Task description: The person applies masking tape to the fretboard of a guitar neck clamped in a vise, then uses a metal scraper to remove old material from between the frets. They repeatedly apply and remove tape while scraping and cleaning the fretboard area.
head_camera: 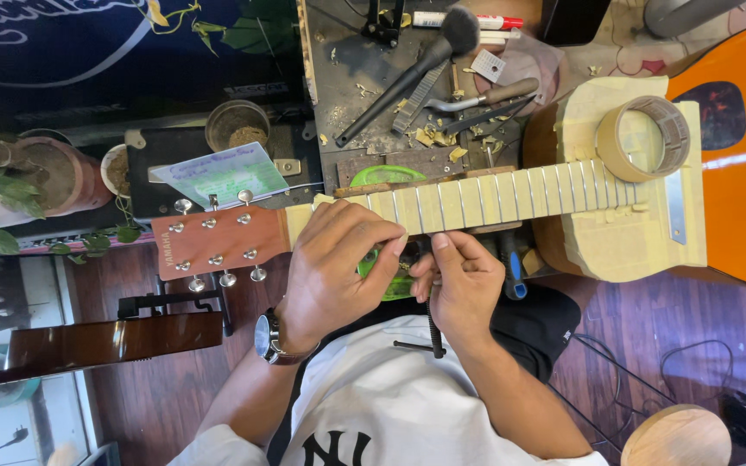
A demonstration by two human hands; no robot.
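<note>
The hands meet at the near edge of the guitar neck (477,200); the left hand (331,267) curls over the taped fretboard beside the headstock (218,243), fingers closed around a small green thing (371,261) whose kind cannot be told; the right hand (459,280) pinches at the same spot, fingertips together, and what it grips is hidden; the guitar lies across the desk (364,65), its orange body (736,198) masked in tape with a tape roll (645,136) resting on it; a slip here could likely scratch the neck, since both hands press close to the bare wood; the loose roll might slide off if the guitar is jolted.
</note>
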